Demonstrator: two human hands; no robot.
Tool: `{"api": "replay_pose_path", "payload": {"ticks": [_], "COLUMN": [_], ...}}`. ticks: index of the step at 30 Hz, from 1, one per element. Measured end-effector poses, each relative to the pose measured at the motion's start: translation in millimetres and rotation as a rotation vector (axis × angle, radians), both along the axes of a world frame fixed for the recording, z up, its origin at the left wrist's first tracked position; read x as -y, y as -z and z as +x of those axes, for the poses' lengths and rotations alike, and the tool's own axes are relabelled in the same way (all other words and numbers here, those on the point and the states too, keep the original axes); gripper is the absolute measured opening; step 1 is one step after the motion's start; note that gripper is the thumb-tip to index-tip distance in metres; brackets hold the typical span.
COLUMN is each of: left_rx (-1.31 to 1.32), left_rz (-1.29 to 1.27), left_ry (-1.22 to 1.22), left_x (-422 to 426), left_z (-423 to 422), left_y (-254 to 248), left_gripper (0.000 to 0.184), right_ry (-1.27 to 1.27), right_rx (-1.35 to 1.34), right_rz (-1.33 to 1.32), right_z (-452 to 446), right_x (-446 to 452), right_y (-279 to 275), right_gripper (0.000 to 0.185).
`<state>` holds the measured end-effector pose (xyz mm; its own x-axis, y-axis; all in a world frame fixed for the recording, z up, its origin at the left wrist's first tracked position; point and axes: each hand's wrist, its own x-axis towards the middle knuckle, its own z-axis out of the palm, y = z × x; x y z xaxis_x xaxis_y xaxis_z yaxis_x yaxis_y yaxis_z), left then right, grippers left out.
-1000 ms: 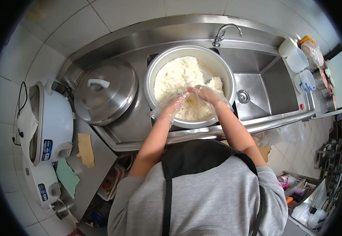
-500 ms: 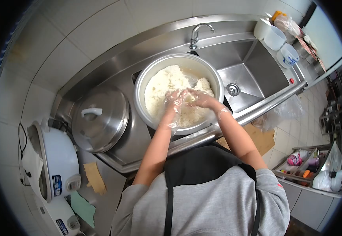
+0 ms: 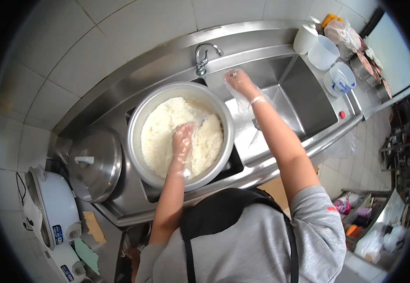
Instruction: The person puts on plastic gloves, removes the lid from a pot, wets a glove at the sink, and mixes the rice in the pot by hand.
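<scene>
A large round metal pot (image 3: 134,127) of white cooked rice (image 3: 165,125) stands on the counter beside the sink. My left hand (image 3: 183,137), in a clear plastic glove, rests on the rice in the middle of the pot. Its fingers are partly bent and hold nothing I can see. Over the left side of the sink is my right hand (image 3: 240,82), gloved the same way, beyond the pot's rim and near the tap (image 3: 201,61). Its fingers are curled together, and whatever small thing may be in them cannot be made out.
A steel lid (image 3: 94,174) with a white handle lies left of the pot. The sink basin (image 3: 308,92) is to the right, with plastic containers (image 3: 323,52) on its far corner. Rice cookers (image 3: 56,203) stand at lower left, and a crate of goods (image 3: 356,217) at lower right.
My right hand has left the rice and moved up and right over the sink, its fingers now curled. My left hand stays in the pot. The view has shifted, so the pot appears farther left.
</scene>
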<state>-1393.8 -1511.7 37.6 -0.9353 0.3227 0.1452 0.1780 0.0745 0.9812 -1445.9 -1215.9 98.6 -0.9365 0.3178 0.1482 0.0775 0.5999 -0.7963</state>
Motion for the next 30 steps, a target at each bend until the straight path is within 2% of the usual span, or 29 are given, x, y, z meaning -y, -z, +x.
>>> {"api": "replay_pose_path", "payload": {"ticks": [3, 5, 6, 7, 9, 11, 12, 15, 19, 22, 25, 27, 28, 30], "left_rx": [0.062, 0.105, 0.125, 0.194, 0.331, 0.404, 0.442, 0.502, 0.423, 0.423, 0.421, 0.430, 0.434, 0.424], "left_rz": [0.038, -0.067, -0.142, -0.032, 0.192, 0.002, -0.097, -0.110, -0.031, -0.049, -0.053, -0.063, -0.069, -0.137], "left_ry": [-0.088, -0.158, -0.198, -0.247, -0.360, -0.490, -0.553, -0.723, -0.801, -0.811, -0.749, -0.715, -0.697, -0.653], "left_x": [-23, -26, -22, -22, -24, -22, -22, -26, -33, -45, -63, -79, -88, -106], "left_z": [22, 37, 42, 52, 74, 83, 87, 94, 92, 83, 73, 62, 56, 43], "left_y": [-13, -18, -15, -20, -44, -60, -68, -91, -100, -98, -97, -99, -101, -109], "left_gripper": [0.017, 0.018, 0.019, 0.021, 0.023, 0.027, 0.029, 0.032, 0.034, 0.035, 0.036, 0.036, 0.036, 0.036], "right_ry": [-0.120, -0.212, -0.269, -0.332, -0.414, -0.493, -0.510, -0.554, -0.787, -0.785, -0.865, -0.654, -0.592, -0.698], "right_rx": [0.043, -0.185, -0.200, -0.212, -0.190, -0.096, -0.074, -0.093, 0.025, -0.025, -0.389, -0.415, -0.237, -0.152], "right_rz": [0.304, 0.315, 0.353, 0.390, 0.522, 0.713, 0.725, 0.725, 0.879, 0.806, 0.634, 0.640, 0.676, 0.505], "right_z": [-57, -107, -124, -133, -151, -165, -170, -166, -171, -159, -147, -181, -178, -146], "right_x": [-48, -61, -63, -61, -55, -51, -50, -54, -78, -100, -112, -99, -87, -82], "right_y": [-15, 8, 14, 6, 5, 1, -2, -15, 2, 5, 2, 26, 2, -85], "right_gripper": [0.024, 0.025, 0.025, 0.026, 0.025, 0.021, 0.019, 0.013, 0.015, 0.017, 0.018, 0.017, 0.022, 0.033]}}
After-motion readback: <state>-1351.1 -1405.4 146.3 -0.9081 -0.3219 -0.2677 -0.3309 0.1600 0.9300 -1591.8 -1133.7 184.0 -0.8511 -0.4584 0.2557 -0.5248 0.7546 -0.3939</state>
